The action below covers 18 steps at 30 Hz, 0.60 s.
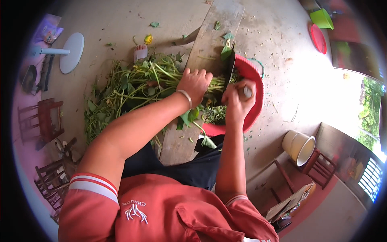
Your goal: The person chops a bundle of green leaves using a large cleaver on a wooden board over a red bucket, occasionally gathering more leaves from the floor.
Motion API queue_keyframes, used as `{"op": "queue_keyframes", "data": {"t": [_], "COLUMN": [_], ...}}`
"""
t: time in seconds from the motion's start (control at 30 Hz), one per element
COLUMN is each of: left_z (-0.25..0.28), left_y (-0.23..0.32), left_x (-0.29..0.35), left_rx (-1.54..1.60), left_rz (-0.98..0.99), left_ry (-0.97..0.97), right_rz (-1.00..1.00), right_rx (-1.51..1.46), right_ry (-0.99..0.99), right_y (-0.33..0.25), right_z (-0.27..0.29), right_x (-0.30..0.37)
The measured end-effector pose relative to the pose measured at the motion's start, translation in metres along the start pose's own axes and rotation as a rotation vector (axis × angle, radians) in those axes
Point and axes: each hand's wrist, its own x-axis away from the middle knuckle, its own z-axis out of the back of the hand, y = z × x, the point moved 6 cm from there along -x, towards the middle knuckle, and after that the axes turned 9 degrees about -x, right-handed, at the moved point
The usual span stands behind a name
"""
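My left hand (194,86), with a bangle on its wrist, is closed over a bunch of leafy green vines (161,74) and presses it onto a narrow wooden plank (181,145). The stem ends stick out past my fingers toward the right. My right hand (240,99) is wrapped around the handle of a large knife. The dark knife blade (230,72) stands across the stem ends at the plank's right edge. Beneath and beside it lies a red basin (256,82), with finely chopped greens (215,115) in it. Part of the basin is hidden by my right hand and the plank.
Uncut vines (98,109) heap on the floor at left, beside a foot (140,52). Leaf scraps dot the floor. A cream bucket (299,147) and wooden chairs (320,169) stand at right. A fan's round base (72,52) and more chairs (50,117) stand left.
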Motion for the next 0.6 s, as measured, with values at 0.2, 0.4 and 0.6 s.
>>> {"op": "queue_keyframes", "data": {"t": [0.2, 0.4, 0.6], "left_z": [0.012, 0.004, -0.004], "left_y": [0.003, 0.006, 0.009], "left_x": [0.010, -0.010, -0.016], "left_rx": [0.049, 0.078, -0.027], "left_rz": [-0.090, -0.046, 0.028], "left_ry": [-0.017, 0.115, -0.035], "right_rz": [-0.148, -0.230, 0.097], "right_rx": [-0.205, -0.269, -0.087], "right_ry": [-0.070, -0.181, -0.044], "right_y": [-0.018, -0.017, -0.015], "right_z": [0.009, -0.013, -0.003], "right_x": [-0.103, -0.166, -0.015]}}
